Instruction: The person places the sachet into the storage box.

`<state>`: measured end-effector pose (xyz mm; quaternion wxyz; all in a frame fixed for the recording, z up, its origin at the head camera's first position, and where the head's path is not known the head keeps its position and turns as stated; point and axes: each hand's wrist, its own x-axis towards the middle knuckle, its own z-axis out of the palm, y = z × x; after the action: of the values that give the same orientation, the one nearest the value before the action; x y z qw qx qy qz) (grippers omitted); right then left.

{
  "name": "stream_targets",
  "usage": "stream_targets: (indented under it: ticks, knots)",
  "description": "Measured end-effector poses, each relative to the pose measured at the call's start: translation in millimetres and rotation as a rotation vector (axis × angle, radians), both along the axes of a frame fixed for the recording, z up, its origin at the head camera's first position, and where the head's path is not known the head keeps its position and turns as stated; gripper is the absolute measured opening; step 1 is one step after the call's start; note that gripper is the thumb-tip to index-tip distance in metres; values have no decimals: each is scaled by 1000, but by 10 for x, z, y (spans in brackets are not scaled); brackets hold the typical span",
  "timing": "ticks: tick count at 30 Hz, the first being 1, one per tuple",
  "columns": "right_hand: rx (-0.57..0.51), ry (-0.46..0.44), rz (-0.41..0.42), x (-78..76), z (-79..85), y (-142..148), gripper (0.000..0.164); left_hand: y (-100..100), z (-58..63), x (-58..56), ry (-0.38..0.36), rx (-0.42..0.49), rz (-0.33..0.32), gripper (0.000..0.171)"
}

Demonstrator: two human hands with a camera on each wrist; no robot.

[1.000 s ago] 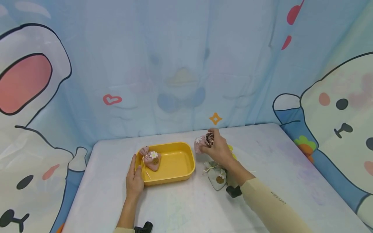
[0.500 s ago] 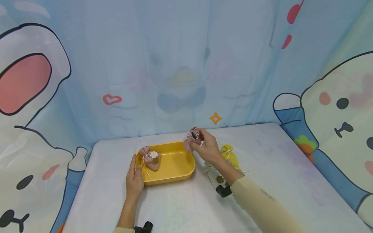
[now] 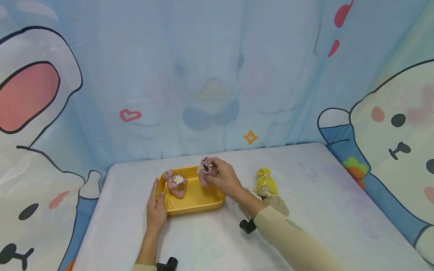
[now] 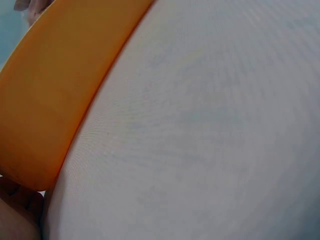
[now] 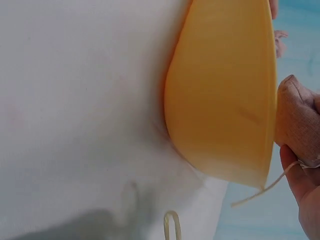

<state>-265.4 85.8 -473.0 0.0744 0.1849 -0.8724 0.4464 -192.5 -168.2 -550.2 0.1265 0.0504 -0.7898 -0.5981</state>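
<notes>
My right hand (image 3: 227, 180) pinches a small pink drawstring pouch (image 3: 206, 172) by its gathered top, above the back right part of a yellow tray (image 3: 203, 205). In the right wrist view this pouch (image 5: 299, 120) hangs just past the tray's rim, its cord trailing loose. Another pink pouch (image 3: 178, 187) with a white flower lies at the left inside the tray. My left hand (image 3: 156, 212) holds the tray's left end, fingers along the outer wall and thumb near the front corner. The left wrist view shows mostly the tray's outer wall (image 4: 60, 85).
Right of the tray, a yellow pouch (image 3: 266, 182) and a grey-green pouch (image 3: 278, 205) lie together on the pale tablecloth (image 3: 325, 210). A light pouch is mostly hidden under my right forearm. A printed blue curtain (image 3: 152, 75) hangs behind the table.
My right hand has carried the pink pouch leftward from the table right of the tray to above the tray. The yellow pouch has come into full view. The left hand and tray stay put.
</notes>
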Motion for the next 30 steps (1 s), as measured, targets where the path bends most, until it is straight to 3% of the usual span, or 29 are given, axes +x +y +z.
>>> stream_targets:
  ticks: [15, 30]
  knots:
    - [131, -56, 27, -72, -122, -244, 46, -12, -15, -16, 0, 1, -4, 56]
    - [289, -24, 42, -108, -187, -472, 43, -15, -18, -18, 4, 14, 3, 56]
